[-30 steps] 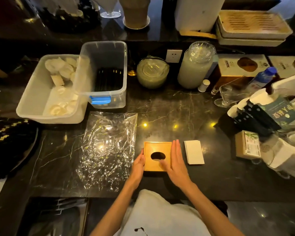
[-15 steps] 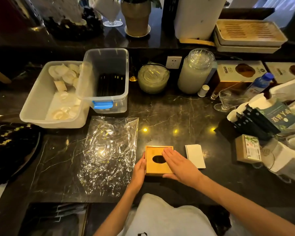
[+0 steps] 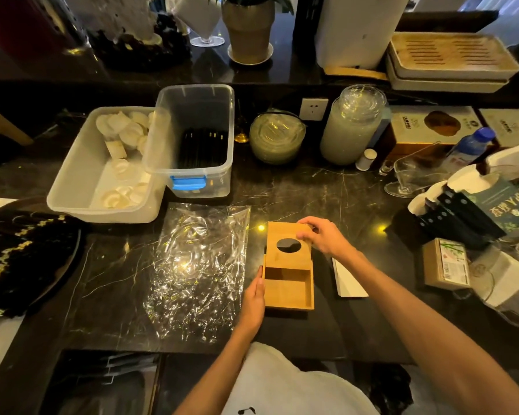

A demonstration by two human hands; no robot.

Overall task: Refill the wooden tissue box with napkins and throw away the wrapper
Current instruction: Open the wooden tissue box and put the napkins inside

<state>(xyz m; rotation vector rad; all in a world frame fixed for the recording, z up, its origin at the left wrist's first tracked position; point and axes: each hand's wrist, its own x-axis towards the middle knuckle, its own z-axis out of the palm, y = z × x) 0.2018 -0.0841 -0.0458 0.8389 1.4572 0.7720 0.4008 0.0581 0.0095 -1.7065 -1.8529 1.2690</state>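
The wooden tissue box [image 3: 288, 290] sits on the dark marble counter in front of me, and its near half shows an empty inside. Its sliding lid [image 3: 282, 254], with an oval hole, is pushed halfway off toward the far side. My right hand [image 3: 324, 236] grips the lid's far right corner. My left hand [image 3: 253, 298] presses against the box's left wall. A white stack of napkins [image 3: 348, 280] lies just right of the box, partly under my right forearm. The clear plastic wrapper [image 3: 198, 271] lies flat and crinkled to the left of the box.
Two plastic bins [image 3: 72, 187] [image 3: 222, 178] stand behind the wrapper. Jars of stacked lids [image 3: 277, 139] [image 3: 352, 127] line the back. A small cardboard box [image 3: 445, 265], a napkin holder [image 3: 456, 217] and a glass [image 3: 408, 178] crowd the right. A dark knitted cloth [image 3: 18, 259] lies at the left.
My right hand moved from flat on top of the lid to its far corner, and the lid has slid away from me, uncovering the box's near half. The left hand stays on the box's side.
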